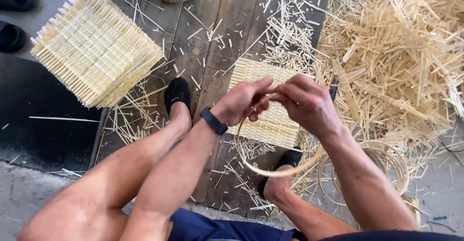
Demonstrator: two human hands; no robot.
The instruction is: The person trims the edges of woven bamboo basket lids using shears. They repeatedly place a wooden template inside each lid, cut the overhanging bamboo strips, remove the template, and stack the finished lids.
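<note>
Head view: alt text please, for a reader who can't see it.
Left hand and right hand bend a thin bamboo strip into a hoop above a woven mat on wooden boards; a mat stack lies left, offcuts right.

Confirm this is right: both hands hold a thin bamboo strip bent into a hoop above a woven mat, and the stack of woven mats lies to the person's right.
Not quite. The head view shows the stack of woven mats on the person's left, not the right. The rest holds: the left hand and right hand hold a thin bamboo strip bent into a hoop above a woven mat.
</note>
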